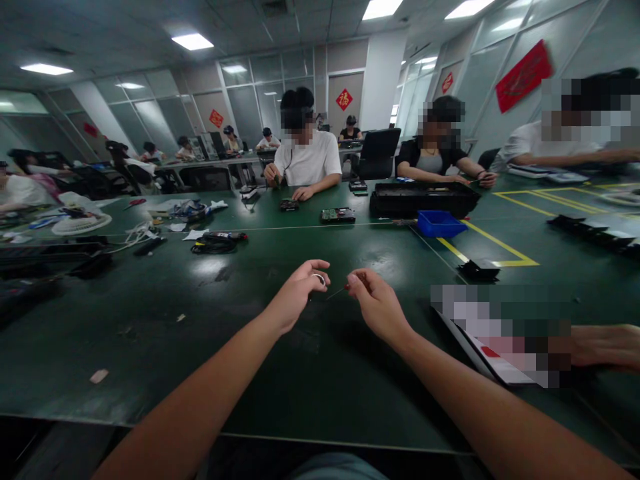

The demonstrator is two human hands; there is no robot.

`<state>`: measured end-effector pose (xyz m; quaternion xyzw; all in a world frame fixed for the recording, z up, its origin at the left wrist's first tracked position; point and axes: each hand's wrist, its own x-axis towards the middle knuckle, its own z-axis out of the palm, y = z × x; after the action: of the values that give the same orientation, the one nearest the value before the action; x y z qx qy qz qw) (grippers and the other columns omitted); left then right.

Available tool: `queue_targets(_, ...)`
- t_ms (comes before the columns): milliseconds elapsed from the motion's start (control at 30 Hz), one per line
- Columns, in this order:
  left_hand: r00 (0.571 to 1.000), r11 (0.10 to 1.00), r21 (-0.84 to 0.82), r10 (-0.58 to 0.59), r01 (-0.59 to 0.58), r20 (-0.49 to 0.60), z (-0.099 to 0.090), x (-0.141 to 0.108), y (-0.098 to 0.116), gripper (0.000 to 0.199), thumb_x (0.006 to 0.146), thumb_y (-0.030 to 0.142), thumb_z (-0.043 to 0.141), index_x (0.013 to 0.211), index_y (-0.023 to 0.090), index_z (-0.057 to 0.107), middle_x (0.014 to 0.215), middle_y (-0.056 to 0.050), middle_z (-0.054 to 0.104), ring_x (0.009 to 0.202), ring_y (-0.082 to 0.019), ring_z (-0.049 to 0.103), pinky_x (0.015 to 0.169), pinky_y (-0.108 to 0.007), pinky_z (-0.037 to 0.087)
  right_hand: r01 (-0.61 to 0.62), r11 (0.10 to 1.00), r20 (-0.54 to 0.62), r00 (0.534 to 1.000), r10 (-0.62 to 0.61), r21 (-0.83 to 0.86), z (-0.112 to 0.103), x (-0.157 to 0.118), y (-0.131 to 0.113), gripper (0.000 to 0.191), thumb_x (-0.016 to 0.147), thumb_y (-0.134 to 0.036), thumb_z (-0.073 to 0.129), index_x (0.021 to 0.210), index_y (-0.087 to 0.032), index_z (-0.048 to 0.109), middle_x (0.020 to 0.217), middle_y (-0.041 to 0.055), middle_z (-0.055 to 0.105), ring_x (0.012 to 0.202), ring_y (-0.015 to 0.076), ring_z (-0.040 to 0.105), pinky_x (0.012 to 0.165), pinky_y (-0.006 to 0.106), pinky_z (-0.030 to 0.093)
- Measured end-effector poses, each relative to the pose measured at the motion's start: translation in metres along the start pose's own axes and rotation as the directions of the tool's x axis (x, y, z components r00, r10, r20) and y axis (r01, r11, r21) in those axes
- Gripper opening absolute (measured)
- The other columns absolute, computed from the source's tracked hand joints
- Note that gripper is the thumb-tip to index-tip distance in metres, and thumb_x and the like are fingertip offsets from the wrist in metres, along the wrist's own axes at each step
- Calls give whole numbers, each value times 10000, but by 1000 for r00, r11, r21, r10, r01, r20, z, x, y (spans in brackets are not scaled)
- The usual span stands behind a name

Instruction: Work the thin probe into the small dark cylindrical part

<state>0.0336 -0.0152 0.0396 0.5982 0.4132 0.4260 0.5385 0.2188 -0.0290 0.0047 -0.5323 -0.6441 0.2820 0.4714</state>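
Above the middle of the green table (280, 400), my left hand (297, 293) is curled, index finger reaching forward. A small silvery curved thing (320, 279) shows at its fingers; what it is I cannot make out. My right hand (377, 307) faces it from the right, thumb and fingers pinched on a thin tool with a red part (346, 287). The tool's slim shaft points left and down toward my left hand, and a gap separates the two hands.
Beyond lie a black cable bundle (217, 243), a circuit device (338, 215), a blue bin (441, 225) and a long black tray (425, 199). A black bracket (479, 270) and papers (505, 363) lie right, near another person's hand (605, 345). People sit opposite.
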Motion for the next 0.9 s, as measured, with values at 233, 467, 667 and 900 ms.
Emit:
queue_targets(233,986,859,485,119,-163,119,-8,1,-40,515,793,14,517,1278,188,523,1134,-65,611,1039,-191,579,965,-348,440,-24,1000,24,999,24,-19,-1,0,-1,314,973,-460,457,874,-227,644,740,6,647,711,188,614,672,312,434)
queue_targets(467,963,794,545,220,-271,158,-18,3,-35,385,809,68,660,1157,232,673,1193,-50,636,1126,-209,582,1030,-367,436,-74,996,20,997,73,58,-1,1,-2,393,891,-568,580,730,-212,626,667,3,647,619,171,585,600,296,417)
queue_targets(667,975,788,578,208,-210,70,-19,7,-43,361,802,102,713,1142,220,683,1190,-49,675,1136,-230,599,1047,-397,437,-87,911,-116,983,145,403,-2,5,-1,310,879,-493,615,800,-197,663,645,-8,620,572,139,545,571,279,432)
queue_targets(900,969,799,552,230,-239,87,-20,8,-45,402,815,105,703,1195,231,674,1211,-45,678,1143,-214,612,1044,-370,448,-94,816,-126,972,200,570,-2,8,-2,247,828,-431,673,889,-192,687,796,40,708,725,175,649,695,326,523)
